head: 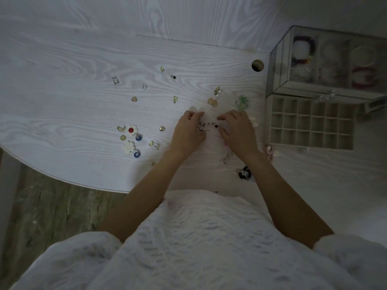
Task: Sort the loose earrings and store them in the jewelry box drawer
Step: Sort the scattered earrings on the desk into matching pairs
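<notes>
Small dark hooked earrings [206, 127] lie on the white worktop [62, 105] between the left hand [189, 132] and right hand [237, 130]; both grips are curled loosely, whether pinching anything I cannot tell. More earrings scatter leftward. The drawer [310, 122] sits open right, beneath the glass jewelry box [326, 61].

A white wood-grain table [62, 59] with a round hole [257, 65] holds many small loose earrings [134, 141] spread across it, a clear glass jewelry box [326, 61] on the right, and a pale pulled-out drawer [310, 122] with little square pockets.
</notes>
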